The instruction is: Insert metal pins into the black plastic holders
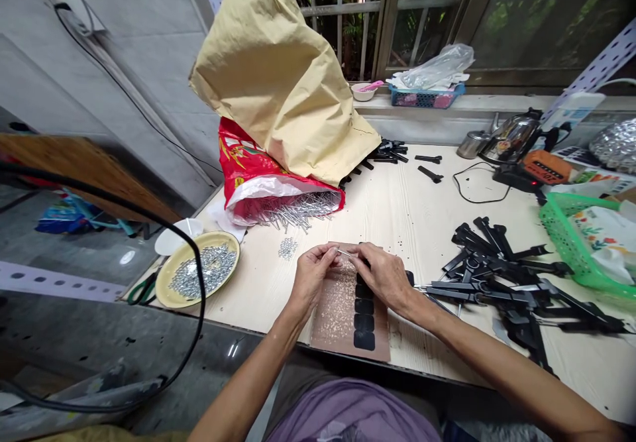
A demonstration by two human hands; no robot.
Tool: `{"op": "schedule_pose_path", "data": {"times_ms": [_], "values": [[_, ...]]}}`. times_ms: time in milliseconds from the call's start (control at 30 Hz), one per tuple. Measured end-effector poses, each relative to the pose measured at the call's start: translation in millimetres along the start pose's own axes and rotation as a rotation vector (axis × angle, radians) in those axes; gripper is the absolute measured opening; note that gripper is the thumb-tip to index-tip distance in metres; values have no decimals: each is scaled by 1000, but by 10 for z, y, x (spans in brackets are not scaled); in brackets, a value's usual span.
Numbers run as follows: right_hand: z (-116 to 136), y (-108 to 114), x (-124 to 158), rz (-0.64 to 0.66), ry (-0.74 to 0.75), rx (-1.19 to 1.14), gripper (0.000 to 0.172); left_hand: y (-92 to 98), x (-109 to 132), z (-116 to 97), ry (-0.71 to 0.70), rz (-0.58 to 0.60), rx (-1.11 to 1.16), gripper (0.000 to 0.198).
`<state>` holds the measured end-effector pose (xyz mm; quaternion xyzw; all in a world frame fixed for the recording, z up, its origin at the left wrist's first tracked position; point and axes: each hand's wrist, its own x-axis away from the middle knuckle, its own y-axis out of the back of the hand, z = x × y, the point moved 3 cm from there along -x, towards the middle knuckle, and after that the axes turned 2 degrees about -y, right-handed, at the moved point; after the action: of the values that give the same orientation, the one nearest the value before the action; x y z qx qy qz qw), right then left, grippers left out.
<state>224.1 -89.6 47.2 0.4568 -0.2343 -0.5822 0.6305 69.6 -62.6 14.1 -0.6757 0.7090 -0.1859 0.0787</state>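
My left hand (313,273) and my right hand (383,275) meet above a brown board (334,319) at the table's front edge. Between their fingertips runs a thin silver metal pin (344,252), pinched at its left end by my left hand and at its right end by my right. Whether a smaller part sits on the pin is too small to tell. Black rounded pads (364,323) lie in a column on the board, some hidden under my right hand. Left of my hands is a little heap of tiny silver pieces (287,248).
A yellow plate (166,286) of small metal pieces stands at the left. Behind it, a red bag (233,164) spills metal pins, with a tan paper sack (283,77) over it. Black plastic parts (497,276) pile up at right, beside a green basket (561,230). A black cable (203,283) loops at left.
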Motion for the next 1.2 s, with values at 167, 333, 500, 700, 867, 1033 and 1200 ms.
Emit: {"op": "schedule_pose_path", "data": {"times_ms": [167,333,500,700,867,1033,1200], "values": [[-22,35,50,-16,-33,61,23,-31,-11,20,-12,22,-101,25],[12,85,79,-43,-12,174,33,-65,5,0,-25,2,-165,26],[-37,44,107,-16,-27,112,31,-79,16,-6,-34,0,-255,26],[-155,-18,106,10,-66,-66,28,-91,1,7,-29,11,-285,25],[-223,-37,88,60,-72,-269,25,-86,-27,67,6,71,-288,25],[-158,51,89,21,12,3,32,-145,-27,213,131,146,-160,29],[-316,139,135,72,-127,16,29,-31,-64,207,213,56,-14,34]]}}
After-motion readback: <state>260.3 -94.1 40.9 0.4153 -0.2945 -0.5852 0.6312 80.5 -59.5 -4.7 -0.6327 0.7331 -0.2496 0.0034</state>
